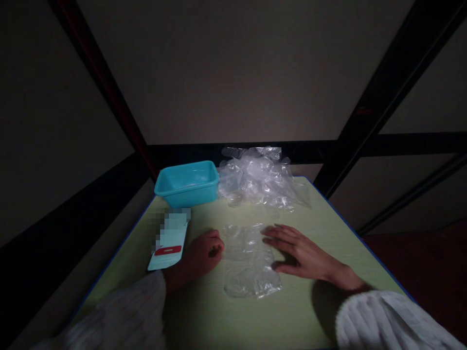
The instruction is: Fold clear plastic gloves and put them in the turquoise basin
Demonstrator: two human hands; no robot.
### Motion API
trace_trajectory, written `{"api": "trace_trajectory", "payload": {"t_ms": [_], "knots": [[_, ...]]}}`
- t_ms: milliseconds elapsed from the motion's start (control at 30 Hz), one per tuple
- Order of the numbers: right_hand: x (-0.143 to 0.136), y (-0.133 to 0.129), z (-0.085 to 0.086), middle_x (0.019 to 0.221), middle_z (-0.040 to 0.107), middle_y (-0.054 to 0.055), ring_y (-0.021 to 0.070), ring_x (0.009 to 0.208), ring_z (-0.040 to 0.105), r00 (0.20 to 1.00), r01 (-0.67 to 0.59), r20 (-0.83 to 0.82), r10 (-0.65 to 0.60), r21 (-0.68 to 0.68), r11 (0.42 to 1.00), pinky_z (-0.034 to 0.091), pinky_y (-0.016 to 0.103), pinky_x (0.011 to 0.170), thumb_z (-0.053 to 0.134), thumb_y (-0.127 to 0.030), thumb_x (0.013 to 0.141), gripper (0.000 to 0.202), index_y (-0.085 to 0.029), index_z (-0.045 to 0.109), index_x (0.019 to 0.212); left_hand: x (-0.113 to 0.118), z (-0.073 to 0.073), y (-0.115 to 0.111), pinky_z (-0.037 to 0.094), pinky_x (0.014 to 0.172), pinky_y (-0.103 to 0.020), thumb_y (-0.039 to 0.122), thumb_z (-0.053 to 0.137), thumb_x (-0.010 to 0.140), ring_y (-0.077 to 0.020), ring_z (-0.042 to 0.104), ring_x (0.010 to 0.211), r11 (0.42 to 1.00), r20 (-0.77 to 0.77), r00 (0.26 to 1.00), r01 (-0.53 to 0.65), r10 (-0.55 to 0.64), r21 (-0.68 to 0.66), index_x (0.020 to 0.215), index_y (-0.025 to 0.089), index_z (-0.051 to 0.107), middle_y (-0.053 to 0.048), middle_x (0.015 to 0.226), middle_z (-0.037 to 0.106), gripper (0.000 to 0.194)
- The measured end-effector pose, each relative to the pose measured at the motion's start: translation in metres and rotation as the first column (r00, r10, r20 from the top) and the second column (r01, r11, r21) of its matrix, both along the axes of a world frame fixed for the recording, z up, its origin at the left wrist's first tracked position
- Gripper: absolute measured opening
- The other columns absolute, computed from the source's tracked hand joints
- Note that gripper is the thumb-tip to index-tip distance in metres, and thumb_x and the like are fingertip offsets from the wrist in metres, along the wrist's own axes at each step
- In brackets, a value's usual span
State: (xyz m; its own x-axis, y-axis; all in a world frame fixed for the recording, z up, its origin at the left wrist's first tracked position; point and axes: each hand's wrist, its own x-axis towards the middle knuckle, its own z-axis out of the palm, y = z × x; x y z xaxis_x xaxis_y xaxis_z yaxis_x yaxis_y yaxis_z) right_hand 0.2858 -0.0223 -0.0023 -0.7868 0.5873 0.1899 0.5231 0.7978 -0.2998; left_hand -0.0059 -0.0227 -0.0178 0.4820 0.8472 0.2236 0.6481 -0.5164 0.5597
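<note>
A clear plastic glove [248, 262] lies spread on the pale green table [292, 321] between my hands. My right hand [301, 253] has its fingers apart, with the fingertips at the glove's right edge. At the glove's left edge is my left hand [205, 252], its fingers curled in; whether anything is inside them is too small to tell. Behind the glove sits a loose heap of clear plastic gloves [260, 177].
A turquoise plastic basin [191, 194] stands at the back left of the table. In front of it lies a pale blue packet [170, 243] with a red mark, left of my left hand. Walls with dark beams rise behind the table.
</note>
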Motion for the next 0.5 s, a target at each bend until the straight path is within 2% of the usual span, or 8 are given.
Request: {"api": "trace_trajectory", "payload": {"t_ms": [167,500], "knots": [[-0.003,-0.011,0.007,0.124,0.057,0.012,0.027,0.116,0.05,0.999,-0.044,0.004,0.045,-0.084,0.995,0.039,0.047,0.098,0.059,-0.05,0.08,0.056,-0.018,0.052,0.125,0.0,0.001,0.0,0.036,0.055,-0.023,0.007,0.044,0.068,-0.0137,0.049,0.061,1.0,-0.004,1.0,0.0,0.0,-0.003,0.055,0.017,0.049,0.0,0.063,0.049,0.018],[-0.005,-0.011,0.011,0.122,0.057,0.014,0.0275,0.113,0.051,0.997,-0.037,0.058,0.043,-0.105,0.994,0.042,0.045,0.094,0.061,-0.053,0.077,0.06,-0.015,0.054,0.122,0.0,0.0,0.001,0.034,0.054,-0.023,0.008,0.043,0.068,-0.0139,0.048,0.06,1.0,-0.014,1.0,-0.007,0.007,-0.008,0.055,0.017,0.049,0.0,0.063,0.049,0.017]]}}
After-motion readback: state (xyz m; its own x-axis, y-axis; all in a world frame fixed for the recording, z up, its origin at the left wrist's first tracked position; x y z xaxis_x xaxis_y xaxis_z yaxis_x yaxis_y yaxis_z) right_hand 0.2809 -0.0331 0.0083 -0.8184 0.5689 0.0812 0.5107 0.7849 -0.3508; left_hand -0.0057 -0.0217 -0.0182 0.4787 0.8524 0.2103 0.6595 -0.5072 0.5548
